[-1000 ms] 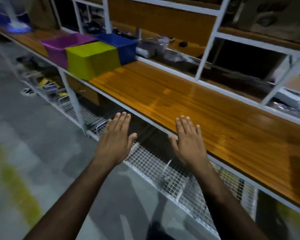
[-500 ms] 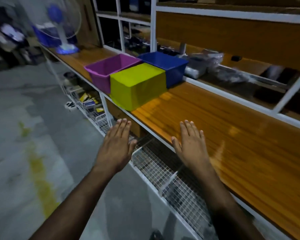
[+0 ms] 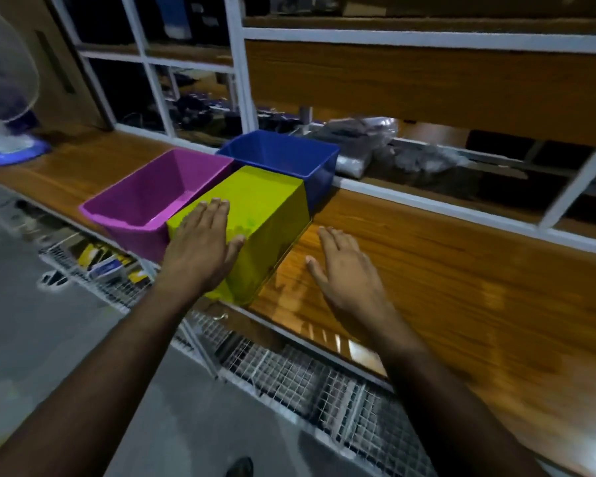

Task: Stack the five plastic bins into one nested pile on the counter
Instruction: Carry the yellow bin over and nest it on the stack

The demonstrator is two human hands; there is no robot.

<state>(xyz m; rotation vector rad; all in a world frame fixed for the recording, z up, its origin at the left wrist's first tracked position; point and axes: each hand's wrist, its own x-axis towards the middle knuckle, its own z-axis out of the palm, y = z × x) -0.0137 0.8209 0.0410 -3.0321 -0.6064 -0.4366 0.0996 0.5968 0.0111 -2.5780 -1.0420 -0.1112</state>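
Three plastic bins stand together on the wooden desk (image 3: 444, 270), and only these three are in view. The yellow bin (image 3: 272, 215) sits upside down at the desk's front edge, its flat bottom facing up. The purple bin (image 3: 152, 197) stands upright and open just to the left of the yellow bin, their sides touching or very nearly so. The blue bin (image 3: 283, 154) stands upright and open behind the yellow bin, close against its far end and near the white shelf frame (image 3: 241, 80) at the back of the desk.

The left hand (image 3: 200, 249) lies flat and open over the near left part of the yellow bin's upturned bottom, fingers stretched forward and together, thumb spread out to the right. Whether the palm presses on the plastic or hangs just above it cannot be told. The right hand (image 3: 348, 270) is also open and holds nothing; it is spread palm down over the bare desk just to the right of the yellow bin, apart from the bin's side wall.

Far to the left of the yellow bin, a fan (image 3: 4, 98) with a blue base stands on the desk. Behind the blue bin, some clear plastic bags (image 3: 362, 146) lie on the lower shelf. Below the yellow bin, under the desk's front edge, runs a white wire rack (image 3: 307, 383).
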